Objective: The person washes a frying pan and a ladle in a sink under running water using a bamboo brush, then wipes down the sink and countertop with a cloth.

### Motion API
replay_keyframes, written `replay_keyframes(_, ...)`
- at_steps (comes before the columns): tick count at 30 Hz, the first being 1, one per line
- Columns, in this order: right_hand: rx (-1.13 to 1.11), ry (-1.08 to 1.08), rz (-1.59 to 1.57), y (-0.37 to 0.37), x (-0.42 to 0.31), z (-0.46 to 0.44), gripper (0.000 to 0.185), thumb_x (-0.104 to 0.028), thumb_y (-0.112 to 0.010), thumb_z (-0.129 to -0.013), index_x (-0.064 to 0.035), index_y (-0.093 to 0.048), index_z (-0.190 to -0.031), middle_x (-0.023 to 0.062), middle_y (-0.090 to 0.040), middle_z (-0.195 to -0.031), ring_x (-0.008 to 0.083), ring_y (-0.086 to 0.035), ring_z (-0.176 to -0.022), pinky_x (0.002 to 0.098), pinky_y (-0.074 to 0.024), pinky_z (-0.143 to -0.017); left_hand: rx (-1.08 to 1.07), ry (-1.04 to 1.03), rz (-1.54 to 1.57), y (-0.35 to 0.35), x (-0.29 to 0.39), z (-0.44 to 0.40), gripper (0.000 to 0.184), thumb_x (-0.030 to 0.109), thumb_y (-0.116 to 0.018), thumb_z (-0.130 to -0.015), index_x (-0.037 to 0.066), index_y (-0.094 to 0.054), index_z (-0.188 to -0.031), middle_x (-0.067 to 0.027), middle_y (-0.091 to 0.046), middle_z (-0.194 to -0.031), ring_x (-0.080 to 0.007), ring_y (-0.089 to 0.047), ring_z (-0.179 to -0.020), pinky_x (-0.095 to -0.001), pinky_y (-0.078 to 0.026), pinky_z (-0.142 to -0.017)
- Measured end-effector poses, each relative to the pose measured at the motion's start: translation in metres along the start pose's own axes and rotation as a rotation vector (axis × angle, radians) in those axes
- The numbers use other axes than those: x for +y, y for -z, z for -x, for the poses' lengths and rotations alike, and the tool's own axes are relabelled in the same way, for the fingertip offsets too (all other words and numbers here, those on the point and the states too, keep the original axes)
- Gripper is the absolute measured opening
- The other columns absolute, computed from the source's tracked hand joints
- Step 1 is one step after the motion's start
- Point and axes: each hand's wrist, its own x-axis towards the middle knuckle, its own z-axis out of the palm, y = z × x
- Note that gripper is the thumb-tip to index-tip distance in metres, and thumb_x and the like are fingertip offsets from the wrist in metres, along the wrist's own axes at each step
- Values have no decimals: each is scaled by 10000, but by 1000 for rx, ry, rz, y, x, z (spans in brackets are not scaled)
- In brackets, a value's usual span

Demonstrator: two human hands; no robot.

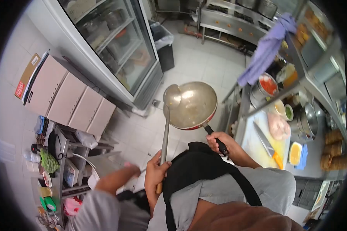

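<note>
My right hand is wrapped round the black handle of a wok, which has a red outer side and a worn metal inside. With my left hand I grip the long shaft of a ladle near its wooden end. The ladle's round bowl is up at the wok's left rim; whether the two touch I cannot tell. Inside the wok no food is visible. A co-worker's hand and forearm reach in at the lower left, beside my left arm.
A glass-door fridge and a bin stand ahead left, a stove at the back. On the right counter are a knife, raw meat and bowls. Pink drawers and cluttered shelves line the left.
</note>
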Motion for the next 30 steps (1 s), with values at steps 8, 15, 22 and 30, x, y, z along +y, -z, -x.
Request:
replay_keyframes(8,-6,50,-72,16,-156,-89,310,-157,-570,-850,-138,-438,-570,-8,-431,-487,105,-425,-404,243,-406,-393,28,43,9,13,83,-167,552,2,-631,-771,-21,-486,-1304,14,-496,-580,-69,-449,-406,-236,-342,-362)
replay_keyframes(15,106,294,-32,24,-331,-159,270,-171,-591,-824,-108,-456,-598,13,-458,-511,123,-453,-410,260,-412,-389,-108,37,192,-17,209,-363,534,-9,-611,-766,-49,-483,-1283,-41,-554,-604,-103,-461,-381,-240,-349,-332)
replay_keyframes(22,358,379,91,19,-469,-182,236,-183,-643,-790,-82,-504,-628,18,-489,-528,129,-479,-402,298,-436,-382,-194,21,272,-37,294,-536,588,3,-613,-770,-77,-405,-1314,-62,-541,-597,-114,-455,-379,-248,-355,-321)
replay_keyframes(30,566,493,356,45,-660,-248,132,-130,-639,-757,-19,-568,-761,36,-509,-550,126,-514,-409,296,-447,-361,-229,-65,207,-38,384,-744,418,37,-607,-798,-17,-536,-1206,-21,-528,-607,-92,-462,-404,-235,-353,-335)
